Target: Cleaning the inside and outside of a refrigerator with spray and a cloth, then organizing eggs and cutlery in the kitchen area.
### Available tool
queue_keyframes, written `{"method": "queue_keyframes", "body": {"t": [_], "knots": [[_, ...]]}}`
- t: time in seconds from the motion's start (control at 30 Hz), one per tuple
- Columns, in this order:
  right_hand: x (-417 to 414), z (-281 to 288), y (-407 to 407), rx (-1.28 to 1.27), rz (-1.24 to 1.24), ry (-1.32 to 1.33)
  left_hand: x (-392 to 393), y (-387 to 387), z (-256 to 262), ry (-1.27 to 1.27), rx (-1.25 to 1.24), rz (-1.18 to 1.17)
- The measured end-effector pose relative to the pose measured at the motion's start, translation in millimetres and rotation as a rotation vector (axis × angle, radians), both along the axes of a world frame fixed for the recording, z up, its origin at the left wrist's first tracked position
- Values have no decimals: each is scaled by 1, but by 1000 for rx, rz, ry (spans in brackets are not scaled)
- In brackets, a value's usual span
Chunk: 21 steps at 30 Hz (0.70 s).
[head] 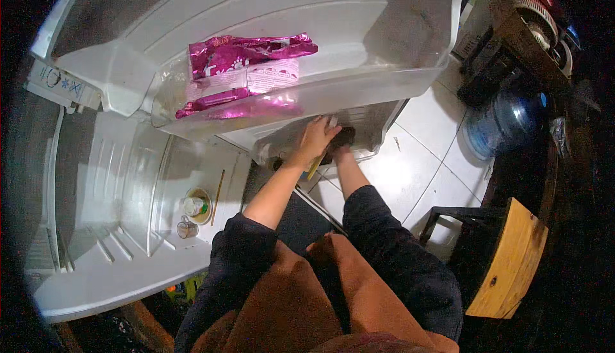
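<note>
Both my hands reach into the lower bin of an open refrigerator door. My left hand has its fingers bent over the bin, beside a small pale thing; whether it grips this is unclear. A narrow yellow thing shows just below that hand. My right hand is mostly in shadow next to a dark object, and its fingers are hidden. Above my hands, a magenta foil pouch bearing writing lies crumpled in the clear upper door shelf.
On the left, the refrigerator floor carries a glass cup and a dish with a white container. A large blue water bottle lies on the white tiles. At lower right is a wooden-topped stool.
</note>
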State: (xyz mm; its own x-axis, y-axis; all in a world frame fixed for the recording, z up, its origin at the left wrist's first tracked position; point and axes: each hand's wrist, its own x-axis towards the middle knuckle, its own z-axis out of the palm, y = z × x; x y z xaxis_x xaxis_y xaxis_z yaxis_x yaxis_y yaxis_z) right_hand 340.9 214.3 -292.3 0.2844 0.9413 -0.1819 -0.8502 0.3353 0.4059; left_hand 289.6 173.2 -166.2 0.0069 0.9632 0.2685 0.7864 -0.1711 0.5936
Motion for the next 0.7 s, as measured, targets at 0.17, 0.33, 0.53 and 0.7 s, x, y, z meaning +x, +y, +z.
{"method": "queue_keyframes", "body": {"t": [0.17,0.33,0.53,0.7], "knots": [[68,-21,69,-18,36,-366,-14,-25,23,-105,-191,-61],[-1,42,7,-455,-115,-1545,-115,-55,52,99,-143,178],[-60,146,-32,-283,-593,-2210,-139,-60,68,349,-157,237],[-48,136,23,10,-310,-2825,-107,-42,58,313,50,361]]}}
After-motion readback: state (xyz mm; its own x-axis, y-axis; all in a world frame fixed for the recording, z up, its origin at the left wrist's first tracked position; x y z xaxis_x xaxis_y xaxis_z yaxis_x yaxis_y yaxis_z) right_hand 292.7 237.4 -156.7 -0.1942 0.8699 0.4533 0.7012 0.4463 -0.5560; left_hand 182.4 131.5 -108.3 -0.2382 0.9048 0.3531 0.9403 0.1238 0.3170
